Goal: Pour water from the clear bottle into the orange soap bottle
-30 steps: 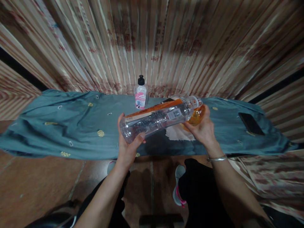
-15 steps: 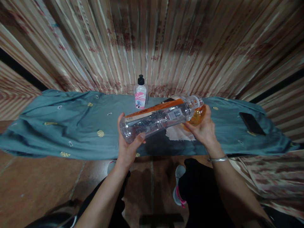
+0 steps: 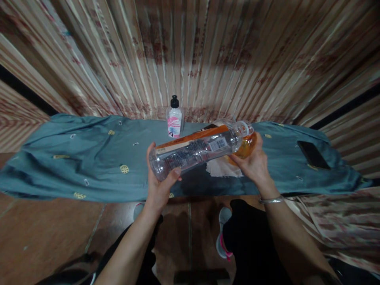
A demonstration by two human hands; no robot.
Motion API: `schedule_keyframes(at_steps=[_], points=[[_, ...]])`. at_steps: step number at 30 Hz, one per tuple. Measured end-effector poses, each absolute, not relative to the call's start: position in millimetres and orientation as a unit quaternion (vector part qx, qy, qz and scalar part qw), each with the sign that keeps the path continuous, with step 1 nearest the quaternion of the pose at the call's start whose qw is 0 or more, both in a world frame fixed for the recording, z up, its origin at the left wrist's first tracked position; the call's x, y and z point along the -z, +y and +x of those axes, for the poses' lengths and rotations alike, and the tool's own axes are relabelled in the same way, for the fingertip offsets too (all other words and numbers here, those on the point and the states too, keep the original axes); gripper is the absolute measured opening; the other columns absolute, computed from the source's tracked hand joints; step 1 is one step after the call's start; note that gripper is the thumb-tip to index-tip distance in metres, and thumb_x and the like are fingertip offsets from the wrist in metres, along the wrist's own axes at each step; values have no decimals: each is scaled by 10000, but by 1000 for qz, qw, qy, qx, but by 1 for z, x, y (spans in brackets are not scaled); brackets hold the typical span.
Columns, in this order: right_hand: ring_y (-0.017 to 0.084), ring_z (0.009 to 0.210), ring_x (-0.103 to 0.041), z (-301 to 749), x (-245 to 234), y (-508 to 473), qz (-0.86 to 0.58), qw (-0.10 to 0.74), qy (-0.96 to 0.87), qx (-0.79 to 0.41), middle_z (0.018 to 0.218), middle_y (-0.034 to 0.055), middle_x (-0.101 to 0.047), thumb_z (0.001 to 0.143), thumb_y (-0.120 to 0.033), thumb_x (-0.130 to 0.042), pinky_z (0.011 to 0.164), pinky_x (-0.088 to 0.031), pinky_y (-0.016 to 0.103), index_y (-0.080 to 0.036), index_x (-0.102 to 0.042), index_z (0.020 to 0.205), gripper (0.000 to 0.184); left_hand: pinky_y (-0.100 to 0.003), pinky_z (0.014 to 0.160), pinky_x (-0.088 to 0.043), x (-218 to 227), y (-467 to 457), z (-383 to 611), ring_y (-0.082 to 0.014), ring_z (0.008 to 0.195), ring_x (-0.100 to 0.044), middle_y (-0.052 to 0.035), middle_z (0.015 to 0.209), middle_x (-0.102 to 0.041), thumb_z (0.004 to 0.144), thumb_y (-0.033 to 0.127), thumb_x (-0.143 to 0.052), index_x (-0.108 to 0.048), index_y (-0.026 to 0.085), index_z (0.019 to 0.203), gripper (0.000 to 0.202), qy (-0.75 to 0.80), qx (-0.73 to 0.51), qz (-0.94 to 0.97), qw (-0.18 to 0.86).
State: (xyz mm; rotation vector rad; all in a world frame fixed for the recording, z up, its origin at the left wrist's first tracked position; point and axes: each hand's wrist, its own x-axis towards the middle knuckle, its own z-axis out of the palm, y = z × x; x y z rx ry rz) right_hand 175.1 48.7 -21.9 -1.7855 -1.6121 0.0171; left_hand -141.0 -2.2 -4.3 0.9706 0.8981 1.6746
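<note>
While your left hand (image 3: pixel 158 188) wraps closed around the clear bottle (image 3: pixel 192 151), holding it tilted over the counter (image 3: pixel 97 154), your right hand (image 3: pixel 255 164) curls around an orange container (image 3: pixel 246 146) by its neck.

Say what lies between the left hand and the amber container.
In the head view: a clear plastic bottle, gripped by the left hand and partly overlapping the amber container.

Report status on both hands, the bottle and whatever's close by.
Left hand gripping clear bottle near its base, bottle tilted. Right hand holding orange container by the bottle's neck. Pale cloth below, black-capped bottle upright behind.
</note>
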Motion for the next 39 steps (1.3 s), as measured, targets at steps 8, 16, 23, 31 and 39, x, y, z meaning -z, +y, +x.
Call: schedule_keyframes(at_steps=[8,16,23,31,39], points=[[491,1213,-828,173,21,48,-686,366,-629,-7,1469,255,-780,790,-699,-842,994,-668,629,-179,-305,1737,1206,-259,593,-625,3,-5,-144,-206,892,-720,-57,1209,-740,729,432,-1037,-512,343,1618,1036,385,-665,390,508],[501,1148,-836,173,22,49,-686,370,-627,-10,1438,258,-784,777,-702,-837,951,-674,633,-180,-350,1694,1162,-238,528,-595,-1,-5,-141,-190,836,-717,-37,1189,-741,720,420,-1034,-548,366,1577,986,386,-676,391,491],[491,1202,-826,173,24,50,-673,379,-636,-7,1463,258,-774,797,-700,-834,983,-673,627,-181,-336,1703,1158,-235,543,-589,-2,-6,-141,-193,848,-719,-52,1206,-744,705,436,-1042,-548,362,1597,1023,391,-681,388,482],[517,1178,-826,170,20,49,-683,380,-624,-15,1447,291,-772,772,-692,-828,995,-660,668,-138,-354,1688,1171,-254,569,-587,4,-5,-146,-207,870,-710,-51,1201,-739,747,482,-1025,-472,388,1679,1088,394,-664,411,485],[516,1194,-825,170,21,49,-676,384,-628,-17,1436,284,-778,796,-730,-818,986,-663,652,-149,-348,1692,1167,-253,559,-588,0,-6,-142,-208,854,-711,-60,1187,-731,745,533,-1027,-477,360,1673,1092,398,-669,418,468]])
